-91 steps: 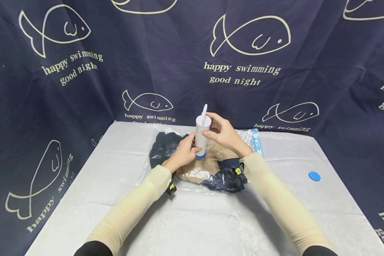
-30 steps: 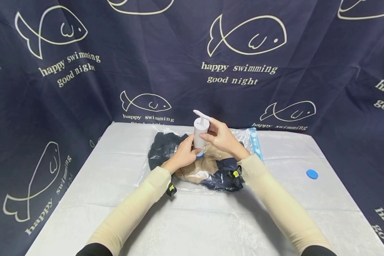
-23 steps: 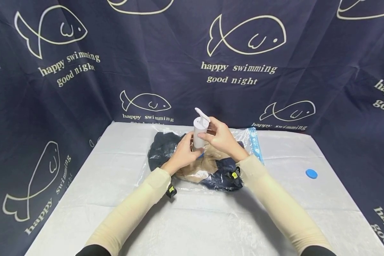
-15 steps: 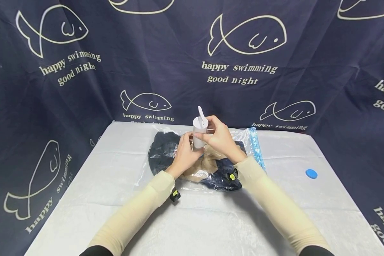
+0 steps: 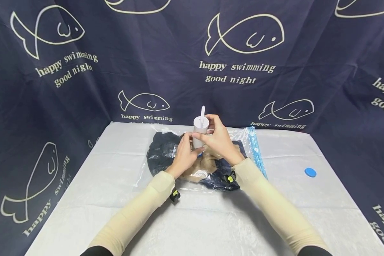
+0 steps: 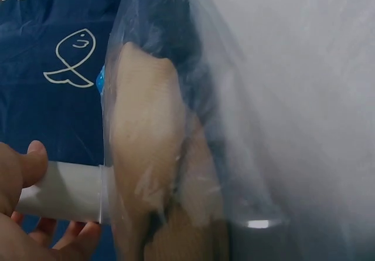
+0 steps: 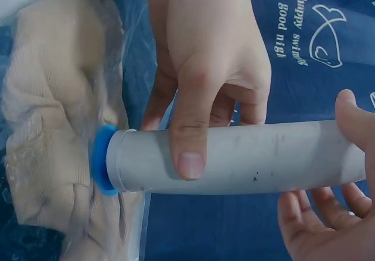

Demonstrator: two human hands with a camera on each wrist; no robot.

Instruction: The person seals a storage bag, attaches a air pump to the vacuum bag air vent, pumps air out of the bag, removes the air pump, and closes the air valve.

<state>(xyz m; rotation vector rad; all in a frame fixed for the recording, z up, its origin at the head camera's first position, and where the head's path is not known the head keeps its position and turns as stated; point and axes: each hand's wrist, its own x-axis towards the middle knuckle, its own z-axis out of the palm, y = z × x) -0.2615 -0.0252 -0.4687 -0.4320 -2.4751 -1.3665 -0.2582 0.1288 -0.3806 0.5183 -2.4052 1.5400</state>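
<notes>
A white hand pump point(image 5: 200, 129) stands upright on the blue valve point(image 7: 104, 160) of a clear plastic storage bag point(image 5: 240, 133). My left hand point(image 5: 185, 155) grips the pump low down, its thumb lying across the barrel just above the valve in the right wrist view. Higher up, my right hand point(image 5: 220, 141) holds the barrel, thumb on the near side and fingers behind. The pump's handle point(image 5: 203, 113) sticks up from the top, seen edge-on. Inside the bag lie beige ribbed clothing point(image 7: 58, 97) and dark clothing point(image 5: 161, 151).
A blue round cap point(image 5: 310, 172) lies on the white-covered table point(image 5: 211, 220) at the right. Along the bag's right end runs a blue zip strip point(image 5: 256, 149). Dark blue curtains point(image 5: 179, 46) with fish drawings hang behind and on both sides.
The pump's handle has turned from lying crosswise to edge-on. My left hand has shifted slightly round the lower barrel, its thumb now covering more of the blue valve. Both hands keep holding the pump.
</notes>
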